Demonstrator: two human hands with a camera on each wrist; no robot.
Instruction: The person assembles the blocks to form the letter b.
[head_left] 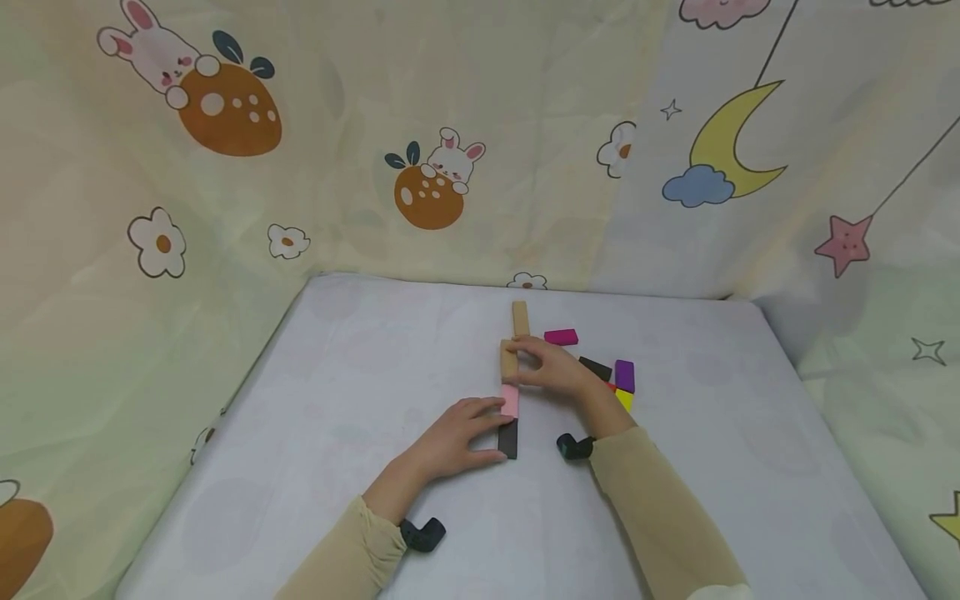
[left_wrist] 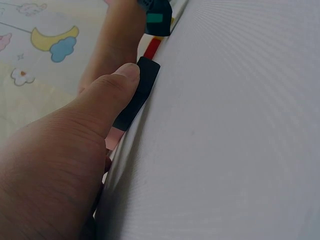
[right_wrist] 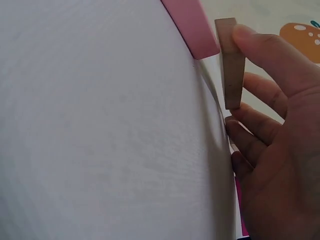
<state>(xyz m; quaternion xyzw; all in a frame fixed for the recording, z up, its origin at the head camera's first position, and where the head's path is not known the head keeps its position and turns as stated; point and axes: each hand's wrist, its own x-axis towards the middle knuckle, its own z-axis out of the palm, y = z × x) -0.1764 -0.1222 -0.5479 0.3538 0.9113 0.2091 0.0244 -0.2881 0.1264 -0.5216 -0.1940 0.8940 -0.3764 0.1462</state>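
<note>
1. Four small rectangular blocks make a line on the white cloth-covered table (head_left: 315,375). From the near end, they are a matt black block (head_left: 509,442), a pale pink block (head_left: 510,404), a natural wooden block (head_left: 507,364) and a second wooden block (head_left: 521,318), which lies slightly more to the right.

2. The right hand (head_left: 553,367) pinches the natural wooden block lengthwise, thumb at the near end and fingertips toward the far end.

3. The left hand (head_left: 456,435) has its fingers apart. It holds the matt black block between the thumb, at the near end, and a fingertip by the joint with the pale pink block.

4. The step in hand seems to be fitting the natural wooden block into the line. A narrow gap shows beside the pale pink block in the right wrist view; whether the wood rests fully on the cloth, I cannot tell.

5. The next move, I judge, calls for straight alignment and gentle release, because a strong push could shift the neighbours.

6. At the right lie a magenta block (head_left: 561,337), a loose black block (head_left: 596,369), a purple block (head_left: 625,377), a yellow block (head_left: 624,400) and a partly hidden red block (head_left: 611,387).

7. All look flat-faced and straight-edged; the wood is plain tan, the coloured surfaces look smooth.
</note>
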